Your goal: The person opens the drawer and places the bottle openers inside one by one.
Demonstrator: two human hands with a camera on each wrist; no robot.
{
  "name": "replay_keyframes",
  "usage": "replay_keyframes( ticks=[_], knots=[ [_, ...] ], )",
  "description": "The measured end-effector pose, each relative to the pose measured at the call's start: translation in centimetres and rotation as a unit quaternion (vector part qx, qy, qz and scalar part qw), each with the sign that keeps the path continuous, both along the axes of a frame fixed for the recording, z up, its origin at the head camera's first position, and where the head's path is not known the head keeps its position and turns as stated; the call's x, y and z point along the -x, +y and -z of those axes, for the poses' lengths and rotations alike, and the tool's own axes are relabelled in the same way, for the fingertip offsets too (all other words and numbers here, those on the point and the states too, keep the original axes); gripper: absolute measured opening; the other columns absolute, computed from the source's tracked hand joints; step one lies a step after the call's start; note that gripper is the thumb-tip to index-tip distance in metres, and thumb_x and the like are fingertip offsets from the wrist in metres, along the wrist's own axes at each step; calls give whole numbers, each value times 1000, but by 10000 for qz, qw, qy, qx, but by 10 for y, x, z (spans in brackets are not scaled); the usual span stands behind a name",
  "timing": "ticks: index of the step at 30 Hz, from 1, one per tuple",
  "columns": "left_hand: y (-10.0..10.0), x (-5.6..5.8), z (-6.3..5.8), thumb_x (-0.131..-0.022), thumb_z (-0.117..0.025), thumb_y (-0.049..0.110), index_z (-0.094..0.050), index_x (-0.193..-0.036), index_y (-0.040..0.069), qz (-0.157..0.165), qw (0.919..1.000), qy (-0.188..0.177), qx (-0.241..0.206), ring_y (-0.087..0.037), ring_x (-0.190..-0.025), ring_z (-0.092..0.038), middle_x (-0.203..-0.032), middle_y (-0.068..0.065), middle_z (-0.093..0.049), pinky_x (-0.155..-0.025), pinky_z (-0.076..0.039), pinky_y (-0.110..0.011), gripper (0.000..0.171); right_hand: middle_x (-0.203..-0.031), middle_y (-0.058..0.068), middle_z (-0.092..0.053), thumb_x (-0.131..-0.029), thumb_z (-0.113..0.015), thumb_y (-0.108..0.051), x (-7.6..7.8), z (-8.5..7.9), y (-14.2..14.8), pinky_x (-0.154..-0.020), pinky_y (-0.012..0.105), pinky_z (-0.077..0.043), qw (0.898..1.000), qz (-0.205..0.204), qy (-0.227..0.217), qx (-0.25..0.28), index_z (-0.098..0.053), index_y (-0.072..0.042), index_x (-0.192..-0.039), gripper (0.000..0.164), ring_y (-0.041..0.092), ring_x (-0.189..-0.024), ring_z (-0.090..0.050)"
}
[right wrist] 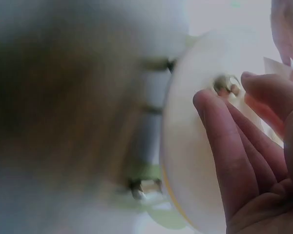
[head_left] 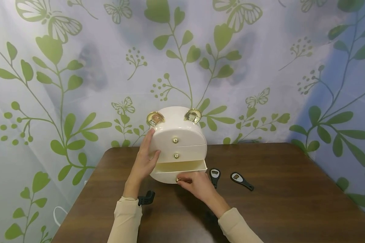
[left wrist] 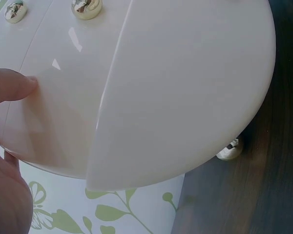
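A white, rounded drawer organizer with gold ear shapes stands on the table. Its bottom drawer is pulled out, and the inside that shows is bare. My left hand rests against the organizer's left side, fingers straight along the edge; in the left wrist view its thumb lies on the front. With thumb and fingertips, my right hand pinches the bottom drawer's gold knob. Two more gold knobs sit on the upper drawers, which are closed.
Two black-handled bottle openers lie right of the organizer, one close beside it, the other farther right. The brown wooden table ends at a leaf-patterned curtain behind.
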State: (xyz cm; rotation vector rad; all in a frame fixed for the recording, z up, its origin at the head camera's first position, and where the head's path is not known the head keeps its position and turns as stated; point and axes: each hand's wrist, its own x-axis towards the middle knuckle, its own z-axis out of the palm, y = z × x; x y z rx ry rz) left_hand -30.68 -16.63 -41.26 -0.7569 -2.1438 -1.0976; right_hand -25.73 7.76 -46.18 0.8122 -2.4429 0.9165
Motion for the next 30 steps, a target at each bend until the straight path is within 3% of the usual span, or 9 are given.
replay_keyframes(
  ticks=[4,10,20,30],
  knots=[
    [0,0,1,-93,-68,-7,-25,-164,9,43,10000,74,-39,-37,-155,-24,-169,-14,-27,-127,-19,-35,84,-83,-10,-79,-85,-86,-20,-1,-11,8,-69,23,-58,9997,179,-154,109,-85,-21,-94,9,3,-76,-72],
    [-1,1,1,-94,-67,-6,-24,-165,11,31,9999,-107,-15,-33,-157,-22,-170,-11,-26,-127,-19,-37,85,-82,-11,-78,-87,-84,-25,-1,-26,16,-69,21,-58,9970,352,-585,368,-83,-19,-85,7,3,-75,-73],
    [0,-1,-2,-94,-66,-7,-23,-165,13,-15,9998,-220,-16,-32,-158,-20,-170,-9,-25,-127,-21,-46,86,-86,-7,-79,-85,-86,-17,3,-39,34,-69,22,-60,9950,319,-570,762,-82,-15,-92,8,5,-77,-74],
    [1,-2,-1,-93,-67,-6,-24,-165,10,7,10000,-76,-26,-35,-156,-23,-169,-13,-26,-126,-18,-32,85,-91,-3,-79,-86,-85,-15,5,-48,53,-71,27,-61,9927,394,-532,1004,-81,-9,-97,13,11,-79,-76]
  ],
)
